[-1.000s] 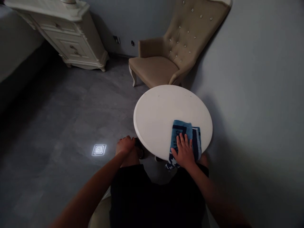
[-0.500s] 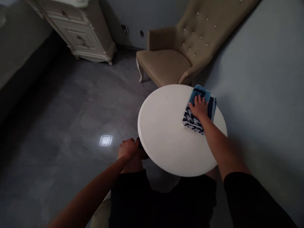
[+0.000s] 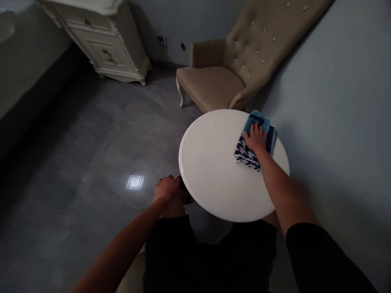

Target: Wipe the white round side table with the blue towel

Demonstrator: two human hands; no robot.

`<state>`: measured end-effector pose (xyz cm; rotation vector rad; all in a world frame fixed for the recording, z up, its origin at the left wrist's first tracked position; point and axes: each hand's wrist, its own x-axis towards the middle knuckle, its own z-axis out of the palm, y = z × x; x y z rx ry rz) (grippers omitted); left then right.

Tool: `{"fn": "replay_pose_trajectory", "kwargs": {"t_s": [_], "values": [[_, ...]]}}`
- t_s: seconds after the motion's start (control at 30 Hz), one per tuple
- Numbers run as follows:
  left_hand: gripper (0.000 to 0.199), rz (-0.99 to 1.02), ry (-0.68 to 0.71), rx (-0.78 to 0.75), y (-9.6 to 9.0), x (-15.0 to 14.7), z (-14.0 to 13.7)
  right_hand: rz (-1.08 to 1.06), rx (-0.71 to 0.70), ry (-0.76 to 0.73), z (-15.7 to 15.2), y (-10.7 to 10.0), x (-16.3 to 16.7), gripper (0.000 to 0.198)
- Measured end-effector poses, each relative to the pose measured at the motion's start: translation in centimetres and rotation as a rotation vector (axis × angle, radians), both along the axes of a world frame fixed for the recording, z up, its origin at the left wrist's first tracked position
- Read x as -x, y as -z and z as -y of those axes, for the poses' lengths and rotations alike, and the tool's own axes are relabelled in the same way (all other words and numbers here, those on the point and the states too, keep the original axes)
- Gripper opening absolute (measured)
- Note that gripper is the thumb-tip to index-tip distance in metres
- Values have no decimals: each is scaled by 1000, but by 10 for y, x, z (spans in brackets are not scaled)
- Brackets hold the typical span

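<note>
On the right part of the round white table lies a folded towel, light blue at its far end, with a navy and pale houndstooth pattern nearer me. My right hand rests flat on top of it, fingers spread. My left hand is at my left knee, just outside the table's left edge. Its fingers are curled and closed. A dark object shows beside the fingertips, partly hidden under the table edge. Whether the hand grips it cannot be made out.
A tan tufted armchair stands close behind the table. A white carved cabinet is at the back left. To the right is a grey wall. A bright square of light falls on the grey floor.
The view has shifted slightly. My right hand stays flat on the towel, and my left hand remains at the knee. The towel looks the same.
</note>
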<state>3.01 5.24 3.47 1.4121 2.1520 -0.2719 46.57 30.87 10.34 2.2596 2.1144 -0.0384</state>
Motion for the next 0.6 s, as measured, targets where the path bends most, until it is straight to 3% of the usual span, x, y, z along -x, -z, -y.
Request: {"fn": "replay_pose_trajectory", "kwargs": {"t_s": [0.1,0.4,0.5,0.6], "values": [[62,13,9,-10,-6,-5,2,-21,1,-29,66,-2,11,84],[61,13,50,-45,-17,-17,14,-53,-93,-191,302,12,55,85],[60,12,73,-44,-15,-17,17,-59,-131,-218,354,17,72,92],[57,7,80,-64,-11,-14,19,-67,-139,-217,374,20,81,100]]}}
